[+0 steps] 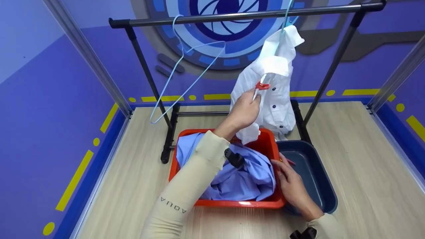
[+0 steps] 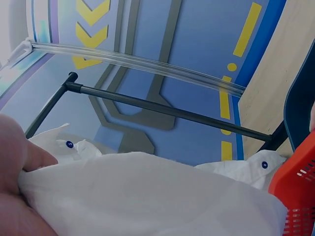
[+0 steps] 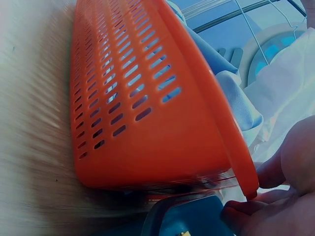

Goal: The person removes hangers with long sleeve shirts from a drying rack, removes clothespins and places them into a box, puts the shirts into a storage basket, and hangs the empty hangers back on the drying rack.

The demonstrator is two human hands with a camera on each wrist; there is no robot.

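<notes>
Apparently I'm at the pegging step: the white shirt (image 1: 281,114) hangs behind the red basket (image 1: 239,204), toward its right.

My left fingers (image 1: 248,99), above the basket, pinch the shirt's cloth just beside a red clip (image 1: 262,86); my right ones (image 1: 287,170), half curled, sit at the basket's right rim beside the blue basin (image 1: 305,159), and I can't tell whether they hold anything. Next, I'd judge, calls for keeping the cloth steady while the right side picks up another clip, if the basin has one.

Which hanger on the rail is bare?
The blue hanger on the left in the head view; the other hanger has the white shirt on it.
</notes>
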